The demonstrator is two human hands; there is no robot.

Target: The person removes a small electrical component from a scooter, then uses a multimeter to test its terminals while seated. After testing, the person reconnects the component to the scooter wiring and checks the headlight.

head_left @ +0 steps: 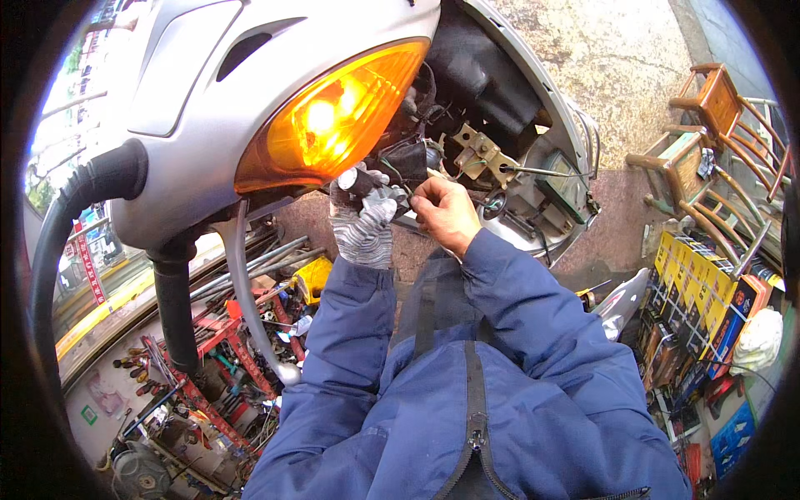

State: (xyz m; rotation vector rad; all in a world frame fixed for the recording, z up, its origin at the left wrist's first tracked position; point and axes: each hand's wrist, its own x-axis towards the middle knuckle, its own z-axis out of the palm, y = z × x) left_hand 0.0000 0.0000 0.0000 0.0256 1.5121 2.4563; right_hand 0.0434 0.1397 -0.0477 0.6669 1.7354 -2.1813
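My left hand [365,218], in a grey striped work glove, is closed round a small black cylinder with a pale round end [347,178]. Close beside it my bare right hand [446,212] pinches at a thin dark wire [398,177], whose end its fingertips hide. Both hands are just below a lit orange turn signal [333,117] on the silver front panel [196,108] of a scooter. Beyond the right hand the body is uncovered, showing a metal bracket [482,157] and black parts [483,71] inside.
On the left hang a black handlebar grip [173,292] and a grey lever [250,292]. Below them lie red metal racks [242,350] and jumbled tools. Wooden chairs [679,167] stand at the far right, with stacked yellow boxes [692,287] nearer me.
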